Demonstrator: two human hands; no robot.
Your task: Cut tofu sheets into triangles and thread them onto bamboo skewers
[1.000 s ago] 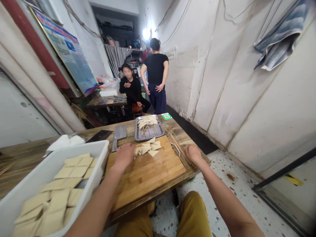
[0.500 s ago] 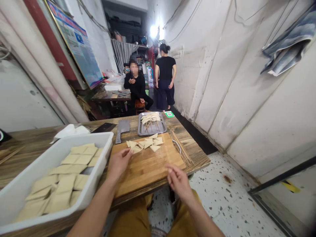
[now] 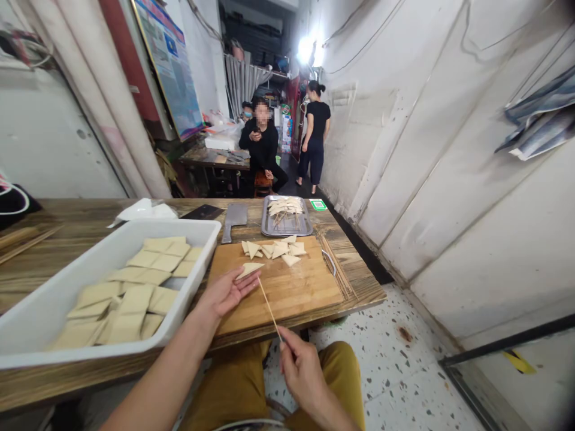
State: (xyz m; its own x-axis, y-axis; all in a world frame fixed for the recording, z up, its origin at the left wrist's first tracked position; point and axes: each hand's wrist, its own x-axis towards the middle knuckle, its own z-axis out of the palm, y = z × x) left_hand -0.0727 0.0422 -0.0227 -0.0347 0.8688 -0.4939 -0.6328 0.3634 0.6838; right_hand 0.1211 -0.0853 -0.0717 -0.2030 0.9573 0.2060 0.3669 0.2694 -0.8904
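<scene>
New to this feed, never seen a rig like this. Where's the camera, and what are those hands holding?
There is no machine here: these are a person's two bare hands, seen from one head-worn camera looking forward and down. The open left hand carries a pale triangle, perhaps tofu, and the right hand pinches a thin skewer. Below lies a wooden cutting board with more triangles; beyond it are a white tub of pale squares, a cleaver and a steel tray.

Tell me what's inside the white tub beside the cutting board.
The white tub holds flat, pale tan squares of what looks like pressed tofu, overlapping in rows. A small patch of the tub's floor shows between them; the rest of the floor, and anything under the top squares, is covered.
</scene>
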